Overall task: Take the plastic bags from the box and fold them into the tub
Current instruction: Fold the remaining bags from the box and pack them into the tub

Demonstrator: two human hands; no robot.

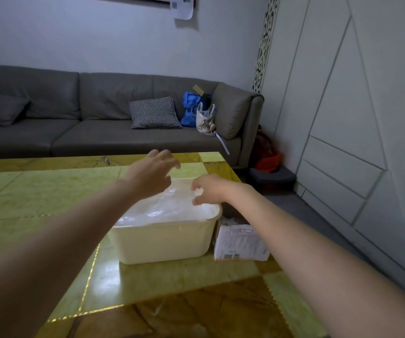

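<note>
**A:** Bags (165, 206), clear plastic ones, lie heaped in the cream tub (165, 240), filling it to the rim. Where are the hands?

**B:** Both reach over the far end of the tub. The right hand (208, 189) is nearer the plastic, its fingers curled and pinching the top sheet at the far right corner. The left hand (151, 175) hovers above the far left, fingers spread and loose, gripping nothing as far as I can tell.

**A:** Which way does the sheet run?

**B:** Its long side seems to follow the tub's length, away from the person. Folding it likely means drawing the far edge back toward the body.

**A:** And the box?

**B:** A small cardboard box (241, 242) stands just beside the tub's right wall, under the right forearm; more bags show inside it.

**A:** The surroundings?

**B:** A glossy yellow-green tiled table (50, 191), a grey sofa (74, 118) beyond it, white panelled cupboards (355, 118) at the right.
</note>
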